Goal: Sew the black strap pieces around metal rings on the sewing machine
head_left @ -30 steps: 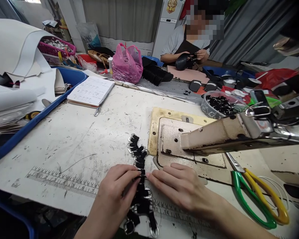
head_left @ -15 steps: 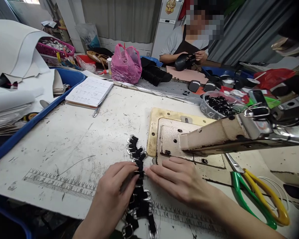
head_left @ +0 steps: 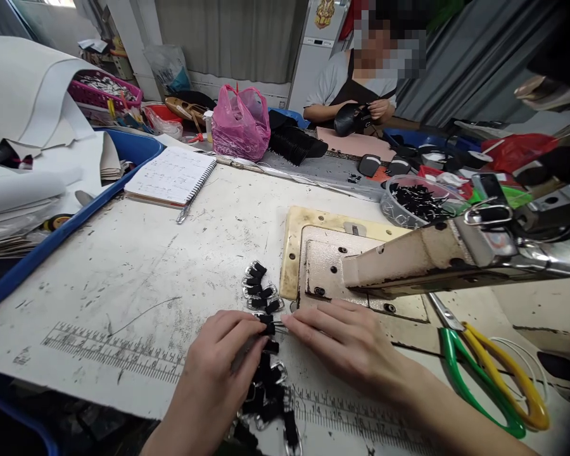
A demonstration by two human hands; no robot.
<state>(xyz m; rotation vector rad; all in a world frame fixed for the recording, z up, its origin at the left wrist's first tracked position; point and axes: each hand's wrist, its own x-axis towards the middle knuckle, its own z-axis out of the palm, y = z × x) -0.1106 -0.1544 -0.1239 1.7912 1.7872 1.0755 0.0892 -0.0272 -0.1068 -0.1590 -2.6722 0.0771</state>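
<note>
Scissors (head_left: 491, 373) (green-yellow) beside sewing machine (head_left: 408, 266)

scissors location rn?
Head view, lower right: the scissors with green and yellow handles lie on the table, right of the right hand, below the sewing machine arm.

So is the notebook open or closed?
Open: the notebook lies flat on the table, showing a written page.

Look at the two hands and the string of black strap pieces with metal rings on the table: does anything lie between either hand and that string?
Nothing visible does. The left hand and the right hand both have fingertips on the string of black strap pieces, meeting at one piece. The scissors lie apart, to the right.
</note>
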